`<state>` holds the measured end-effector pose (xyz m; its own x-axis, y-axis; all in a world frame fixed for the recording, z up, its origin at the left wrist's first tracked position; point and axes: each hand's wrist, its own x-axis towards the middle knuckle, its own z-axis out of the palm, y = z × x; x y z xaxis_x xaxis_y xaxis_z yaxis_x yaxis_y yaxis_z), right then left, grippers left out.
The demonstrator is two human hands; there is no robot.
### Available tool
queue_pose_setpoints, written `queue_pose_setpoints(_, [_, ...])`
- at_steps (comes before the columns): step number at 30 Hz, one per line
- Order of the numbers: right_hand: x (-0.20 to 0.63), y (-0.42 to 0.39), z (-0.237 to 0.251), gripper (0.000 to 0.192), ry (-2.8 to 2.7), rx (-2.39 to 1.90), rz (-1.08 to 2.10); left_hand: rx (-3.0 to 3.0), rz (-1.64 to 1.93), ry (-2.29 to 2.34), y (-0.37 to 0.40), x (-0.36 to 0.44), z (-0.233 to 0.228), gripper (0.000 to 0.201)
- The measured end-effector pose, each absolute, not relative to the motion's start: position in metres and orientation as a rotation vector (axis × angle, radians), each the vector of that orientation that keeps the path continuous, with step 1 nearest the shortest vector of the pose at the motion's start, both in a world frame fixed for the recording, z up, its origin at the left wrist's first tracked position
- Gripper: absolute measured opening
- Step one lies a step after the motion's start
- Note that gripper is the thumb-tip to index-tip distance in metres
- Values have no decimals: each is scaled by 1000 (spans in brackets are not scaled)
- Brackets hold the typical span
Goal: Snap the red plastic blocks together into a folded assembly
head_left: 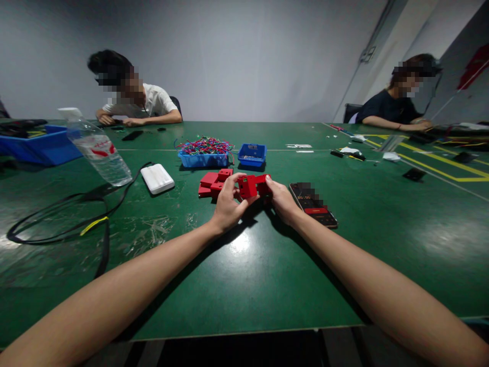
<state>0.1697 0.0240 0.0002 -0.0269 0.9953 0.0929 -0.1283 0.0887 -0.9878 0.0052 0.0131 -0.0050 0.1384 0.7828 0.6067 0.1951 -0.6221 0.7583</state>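
Work sits near the centre of the frame, where the left hand (230, 205) and the right hand (281, 200) grasp together one red part (248, 187), which seems lifted a little over the green counter (237, 295). The left hand holds the boxy end between its thumb and its fingers; the right hand pinches the other end, with the thumb laid on top. Whether this is one piece or two pieces touching, I cannot tell, because fingers cover the middle. For doing this handling well, I would judge that a light and even grip is best: the thin parts around the openings may bend if the thumbs press hard there. It is better to press on the solid walls, and to bring both ends into one line before any force is used. A small pale detail at the top of the boxy end is too tiny to read, so the fingertips should rather avoid it. Just left of the centre, the red pieces (209, 180) lie close to the left hand, and a careless wrist could push them. Right of the centre, the phone (321, 213) lies near the right wrist, so the elbows should better move slowly, and the part be turned with the fingers only.
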Motion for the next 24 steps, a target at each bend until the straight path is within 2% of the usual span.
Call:
queue_pose_setpoints(8, [169,22,2,61,-1251,-1033,1220,1886,1468,1042,13,3,-4,63])
queue_pose_setpoints(15, [169,23,1,55,-1313,-979,1263,1987,1423,1085,13,-1,1,47])
queue_pose_setpoints(24, [168,25,-3,57,-1287,-1016,1216,2035,1386,1112,10,0,3,45])
